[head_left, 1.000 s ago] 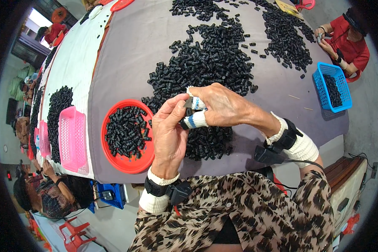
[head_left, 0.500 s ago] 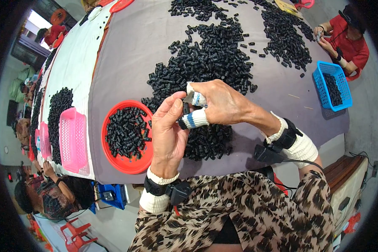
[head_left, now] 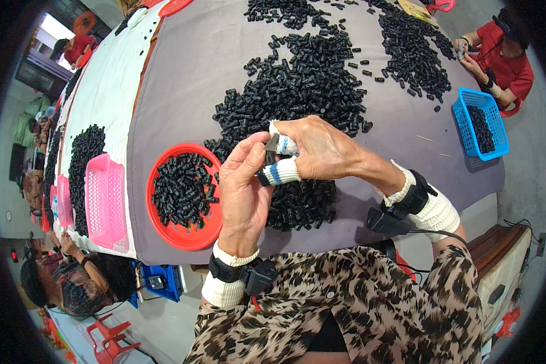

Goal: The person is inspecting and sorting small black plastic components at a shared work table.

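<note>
One small black cylindrical piece point(head_left: 269, 158): right of the round red plastic tray point(head_left: 194, 238), pinched by the left hand point(head_left: 244, 177), the nearer; long axis apparently ran toward the wearer. Right hand point(head_left: 325, 149), farther right, gripped a thin grey blade point(head_left: 273, 142) beside it. White cloth finger wrap point(head_left: 287, 145) bore illegible blue lettering.

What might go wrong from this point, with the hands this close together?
The grey blade-like piece at the right hand sits close to the left hand's bare thumb; a slip might nick it.
The small black piece between the hands could drop and be lost among the similar black pieces on the table.
The left forearm might bump the nearby red tray, spilling its contents.
</note>
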The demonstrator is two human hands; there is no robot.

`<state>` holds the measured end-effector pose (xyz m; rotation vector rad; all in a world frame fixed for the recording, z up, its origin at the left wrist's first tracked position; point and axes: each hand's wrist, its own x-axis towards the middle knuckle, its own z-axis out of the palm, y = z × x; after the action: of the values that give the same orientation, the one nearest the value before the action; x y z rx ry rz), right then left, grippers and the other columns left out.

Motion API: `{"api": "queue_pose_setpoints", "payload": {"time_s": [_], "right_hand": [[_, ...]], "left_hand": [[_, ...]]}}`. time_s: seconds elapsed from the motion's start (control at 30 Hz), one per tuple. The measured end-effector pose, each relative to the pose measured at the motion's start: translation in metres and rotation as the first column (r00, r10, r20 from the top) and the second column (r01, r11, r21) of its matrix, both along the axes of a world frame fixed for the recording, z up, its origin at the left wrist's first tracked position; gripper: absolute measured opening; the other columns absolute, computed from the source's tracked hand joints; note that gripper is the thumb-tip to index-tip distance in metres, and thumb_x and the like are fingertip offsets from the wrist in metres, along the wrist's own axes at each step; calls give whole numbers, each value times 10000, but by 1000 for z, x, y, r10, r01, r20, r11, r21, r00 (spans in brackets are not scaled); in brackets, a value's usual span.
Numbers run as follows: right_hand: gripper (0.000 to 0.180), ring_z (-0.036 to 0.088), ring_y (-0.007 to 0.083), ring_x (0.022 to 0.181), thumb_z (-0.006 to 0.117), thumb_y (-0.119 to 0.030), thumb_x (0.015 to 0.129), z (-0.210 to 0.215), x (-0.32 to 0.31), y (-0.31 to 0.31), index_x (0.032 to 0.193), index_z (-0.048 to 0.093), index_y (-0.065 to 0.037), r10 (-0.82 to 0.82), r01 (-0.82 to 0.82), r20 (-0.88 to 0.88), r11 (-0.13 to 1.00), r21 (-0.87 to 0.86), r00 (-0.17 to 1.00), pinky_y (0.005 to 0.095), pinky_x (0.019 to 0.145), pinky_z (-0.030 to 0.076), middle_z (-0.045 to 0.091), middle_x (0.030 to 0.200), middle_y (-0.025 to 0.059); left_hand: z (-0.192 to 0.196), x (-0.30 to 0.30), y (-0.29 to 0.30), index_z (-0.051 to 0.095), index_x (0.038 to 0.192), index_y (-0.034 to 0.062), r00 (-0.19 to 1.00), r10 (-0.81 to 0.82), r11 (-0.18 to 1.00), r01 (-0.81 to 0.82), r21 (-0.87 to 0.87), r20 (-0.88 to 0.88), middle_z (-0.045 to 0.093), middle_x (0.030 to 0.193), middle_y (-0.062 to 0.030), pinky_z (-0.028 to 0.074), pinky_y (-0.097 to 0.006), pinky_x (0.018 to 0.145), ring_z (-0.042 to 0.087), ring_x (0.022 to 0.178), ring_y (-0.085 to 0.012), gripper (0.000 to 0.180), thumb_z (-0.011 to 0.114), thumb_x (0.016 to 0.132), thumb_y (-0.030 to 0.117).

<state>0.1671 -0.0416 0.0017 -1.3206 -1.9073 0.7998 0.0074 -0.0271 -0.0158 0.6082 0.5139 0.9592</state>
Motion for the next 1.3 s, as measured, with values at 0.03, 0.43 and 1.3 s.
{"api": "queue_pose_setpoints", "payload": {"time_s": [0.03, 0.43, 1.3], "right_hand": [[417, 537, 249, 546, 721, -349, 684, -1, 0, 0, 773, 505, -3, 3, -3, -3, 1000, 14, 1000, 359, 513, 411, 546, 625, 116], [369, 585, 313, 567, 683, -290, 675, 5, -3, -6, 734, 513, 32, 9, -9, -142, 1000, 0, 990, 377, 519, 436, 567, 619, 179], [247, 508, 237, 551, 553, -243, 812, -36, 48, -11, 794, 495, -3, -229, 211, -73, 957, -198, 971, 361, 539, 396, 515, 613, 113]], "left_hand": [[0, 1, 0, 587, 1024, -1, 1000, 1, 1000, -1, 5, -11, 613, 933, -65, 494, -264, 739, 579, 805, -120, 187, 561, 857, 80], [-3, -2, 1, 565, 1042, 3, 1000, 6, 999, -5, -54, 18, 618, 928, -79, 504, -281, 747, 602, 812, -141, 203, 542, 874, 115], [-39, -123, 40, 598, 1051, -10, 403, 623, 775, -207, 597, -670, 603, 959, -42, 423, -207, 675, 554, 819, -96, 235, 575, 836, 81]]}}
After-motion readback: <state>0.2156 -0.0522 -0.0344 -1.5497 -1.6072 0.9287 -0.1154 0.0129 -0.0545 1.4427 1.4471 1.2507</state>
